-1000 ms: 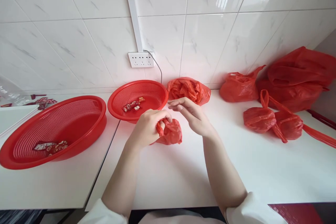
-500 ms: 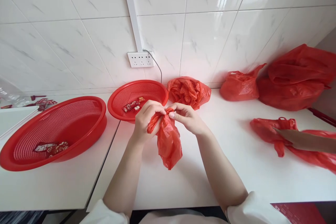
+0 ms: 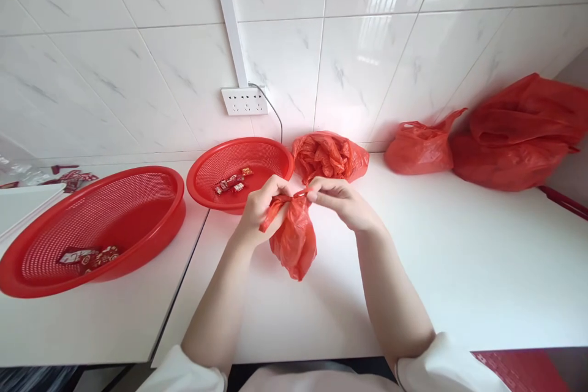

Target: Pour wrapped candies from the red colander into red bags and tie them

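A small red plastic bag (image 3: 296, 242) hangs in front of me, above the white table, its top gathered between my hands. My left hand (image 3: 264, 205) is closed around one side of the bag's neck, with a strip of red plastic sticking out below the fingers. With thumb and fingertips, my right hand (image 3: 337, 201) pinches a twisted handle of the same bag and holds it out to the right. What the bag contains is hidden. Just behind my left hand is a smaller red basket (image 3: 193, 177) with several wrapped snack packets (image 3: 231, 184).
At left stands a larger red basket (image 3: 177, 220) with a few packets (image 3: 98, 257). Along the tiled wall sit a crumpled heap of red bags (image 3: 333, 156), a tied red bag (image 3: 419, 150) and a big red bag pile (image 3: 523, 135). A power socket (image 3: 244, 101) is on the wall.
My right hand has moved slightly right, drawing the handle out from the bag's neck. The other person's hand and the red bags under it at right are gone from view.
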Demonstrator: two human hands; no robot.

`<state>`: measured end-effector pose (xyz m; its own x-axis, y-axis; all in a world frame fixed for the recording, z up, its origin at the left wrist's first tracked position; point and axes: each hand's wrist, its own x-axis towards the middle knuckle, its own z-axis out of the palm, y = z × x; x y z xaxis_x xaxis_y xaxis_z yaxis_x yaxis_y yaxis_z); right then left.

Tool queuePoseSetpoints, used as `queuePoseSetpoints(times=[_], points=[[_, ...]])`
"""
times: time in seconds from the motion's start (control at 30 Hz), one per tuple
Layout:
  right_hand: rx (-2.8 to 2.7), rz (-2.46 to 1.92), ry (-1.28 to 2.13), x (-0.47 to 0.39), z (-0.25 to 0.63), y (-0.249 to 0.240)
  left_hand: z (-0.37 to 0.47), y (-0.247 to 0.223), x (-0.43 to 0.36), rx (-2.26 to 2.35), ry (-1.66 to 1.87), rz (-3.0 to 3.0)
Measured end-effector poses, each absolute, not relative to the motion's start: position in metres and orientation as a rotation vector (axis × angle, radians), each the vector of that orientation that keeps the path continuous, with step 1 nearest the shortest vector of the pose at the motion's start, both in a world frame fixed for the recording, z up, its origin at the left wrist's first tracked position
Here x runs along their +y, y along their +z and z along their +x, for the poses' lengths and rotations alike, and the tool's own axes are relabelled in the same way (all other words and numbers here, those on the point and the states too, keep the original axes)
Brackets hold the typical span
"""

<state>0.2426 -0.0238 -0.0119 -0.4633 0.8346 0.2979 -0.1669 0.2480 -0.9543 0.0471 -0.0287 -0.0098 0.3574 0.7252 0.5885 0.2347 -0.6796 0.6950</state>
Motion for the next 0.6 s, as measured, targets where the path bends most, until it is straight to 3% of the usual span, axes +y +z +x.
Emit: queuePoseSetpoints(times=[0.13,0.3,0.6], points=[[-1.31,-0.478,1.549,-0.019,0.238,-0.015,0.048,-0.01,-0.029,0.83,1.064,2.084],[-1.1,-0.442,1.764,-0.015,0.237,-0.018,0.045,-0.006,-0.027,0.683,1.107,2.206],[-1.184,-0.803,1.312,-0.015,0.256,-0.016,0.019,0.006,-0.03,1.0,1.081,2.133]])
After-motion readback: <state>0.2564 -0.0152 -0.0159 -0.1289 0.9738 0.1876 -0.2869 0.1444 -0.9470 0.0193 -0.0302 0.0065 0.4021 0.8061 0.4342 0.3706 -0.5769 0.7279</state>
